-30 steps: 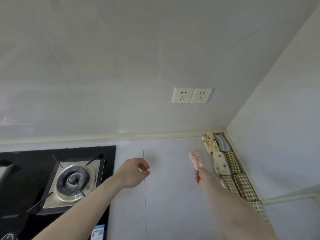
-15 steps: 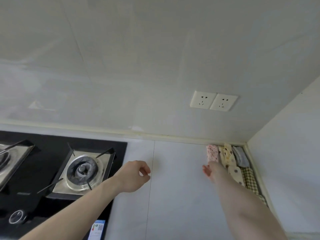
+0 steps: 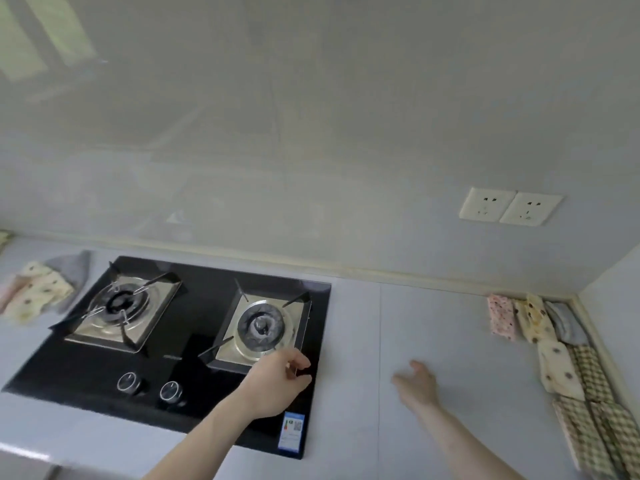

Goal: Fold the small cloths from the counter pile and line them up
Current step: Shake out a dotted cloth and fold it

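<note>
Looking down: a grey counter with a black gas hob set in it; all places below are given from this hob.
Left hand: the left hand hangs over the front right corner of the hob, beside the right burner. Its fingers are loosely curled, thumb and fingertips close together, and they hold nothing.
Right hand: the right hand is over the bare counter just to the right of the hob. Its fingers are relaxed and a little spread, and it carries nothing.
Folded cloths: to the far right of the hob, in the counter corner, the folded cloths lie in a line along the side wall. The pink spotted cloth is the nearest of them to the hob. Next to it lies a cream cloth with dark dots, then a grey cloth.
Row toward the front: another cream dotted cloth and several checked cloths follow along the wall.
Pile: to the left of the hob, beside the left burner, the unfolded cloth pile lies on the counter, cream dotted pieces over a grey one.
Knobs: two round knobs sit at the front of the hob.
Wall: a double socket is on the back wall, above and to the right of the hob.
</note>
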`<state>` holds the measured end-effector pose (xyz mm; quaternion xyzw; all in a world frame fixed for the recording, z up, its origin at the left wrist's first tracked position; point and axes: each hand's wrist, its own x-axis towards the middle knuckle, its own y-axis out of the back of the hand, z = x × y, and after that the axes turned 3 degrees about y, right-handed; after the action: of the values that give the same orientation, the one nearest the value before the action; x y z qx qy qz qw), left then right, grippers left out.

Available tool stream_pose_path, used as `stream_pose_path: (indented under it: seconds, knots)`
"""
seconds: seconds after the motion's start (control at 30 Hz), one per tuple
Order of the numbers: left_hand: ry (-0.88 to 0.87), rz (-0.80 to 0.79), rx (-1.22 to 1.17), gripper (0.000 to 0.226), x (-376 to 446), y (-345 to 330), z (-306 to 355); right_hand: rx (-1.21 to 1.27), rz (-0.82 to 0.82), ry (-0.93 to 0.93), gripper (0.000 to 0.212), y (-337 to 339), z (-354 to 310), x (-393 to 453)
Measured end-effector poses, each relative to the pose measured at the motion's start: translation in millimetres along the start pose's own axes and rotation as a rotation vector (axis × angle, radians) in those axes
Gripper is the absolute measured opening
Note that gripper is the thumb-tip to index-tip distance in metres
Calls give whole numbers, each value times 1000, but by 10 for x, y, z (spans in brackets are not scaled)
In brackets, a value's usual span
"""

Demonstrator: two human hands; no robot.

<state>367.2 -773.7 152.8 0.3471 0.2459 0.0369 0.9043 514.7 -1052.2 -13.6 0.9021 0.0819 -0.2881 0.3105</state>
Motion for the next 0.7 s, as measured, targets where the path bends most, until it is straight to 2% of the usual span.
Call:
stream_pose_path:
  seconds: [0.1, 0.23, 0.33, 0.5, 0.7]
  knots:
    - [36, 94, -68, 13, -397, 315, -413, 19, -159, 170, 62, -489, -433, -532]
    - [96, 260, -126, 23, -942, 785, -1030, 6, -350, 415, 53, -1090, -1320, -1479]
    - [113, 367, -138, 18, -1359, 1147, -1513, -11, -477, 556, 42, -1565, -1852, -2154]
    - [147, 499, -199, 18, -2039, 1690, -2275, -55, -592, 681, 35, -2384, -2408, -3145]
    - [237, 574, -222, 18, -2650, 2161, -3030, -144, -751, 711, 36, -3245, -2668, -3872]
